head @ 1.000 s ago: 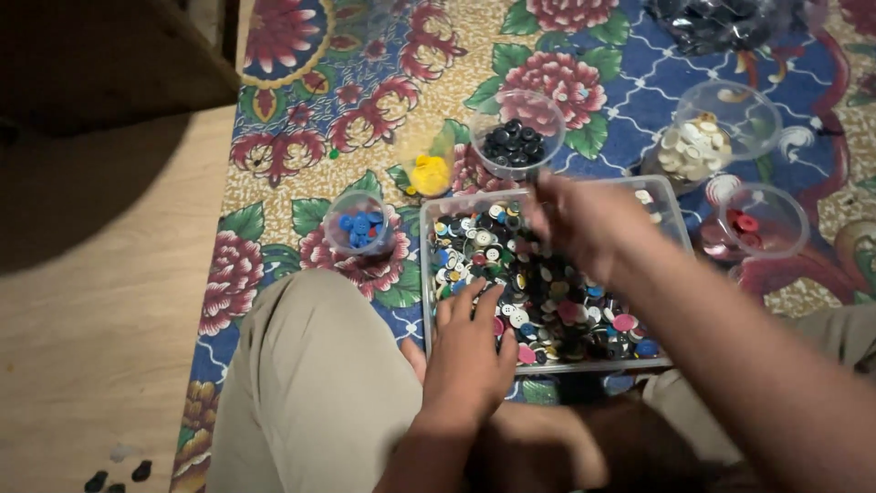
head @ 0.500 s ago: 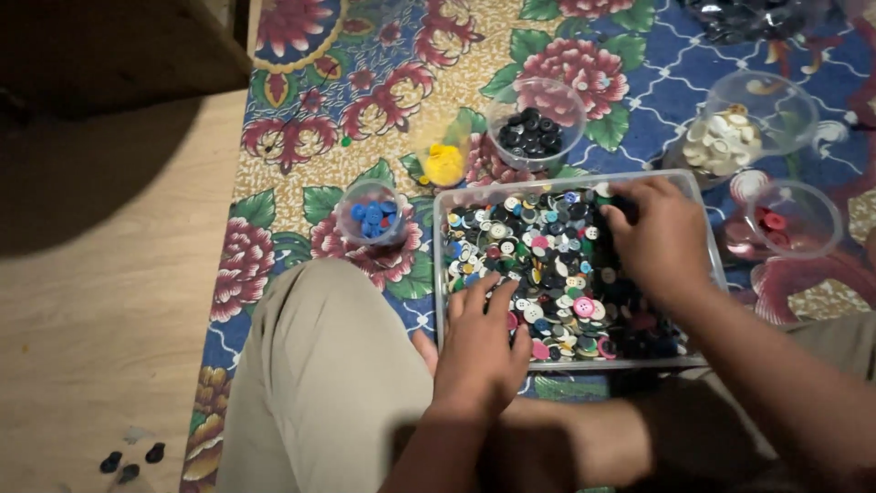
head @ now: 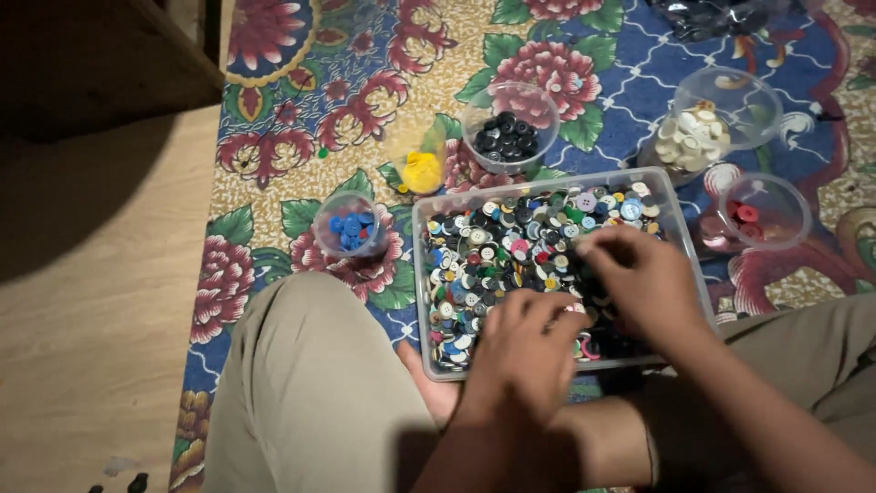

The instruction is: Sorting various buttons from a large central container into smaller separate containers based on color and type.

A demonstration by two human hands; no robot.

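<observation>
A clear rectangular tray point(head: 422, 265) full of mixed coloured buttons point(head: 511, 246) sits on a flowered rug in front of my crossed legs. My left hand point(head: 525, 351) rests palm down on the tray's near side, fingers spread on the buttons. Over the tray's right half my right hand point(head: 639, 278) has its fingers curled down into the buttons; I cannot see whether it pinches one. Around the tray stand clear cups of sorted buttons: blue point(head: 349, 228), yellow point(head: 422, 171), black point(head: 506, 137), cream point(head: 693, 137), red point(head: 753, 217).
The flowered rug point(head: 301, 110) ends at bare wooden floor point(head: 91, 301) on the left. A dark wooden piece of furniture point(head: 100, 55) stands at the top left. A dark bag of buttons point(head: 721, 16) lies at the top edge. A few dark buttons point(head: 128, 482) lie on the floor.
My right hand has come back from above the tray's far right corner and dropped onto the buttons on the right. My left hand has stayed on the tray's near side.
</observation>
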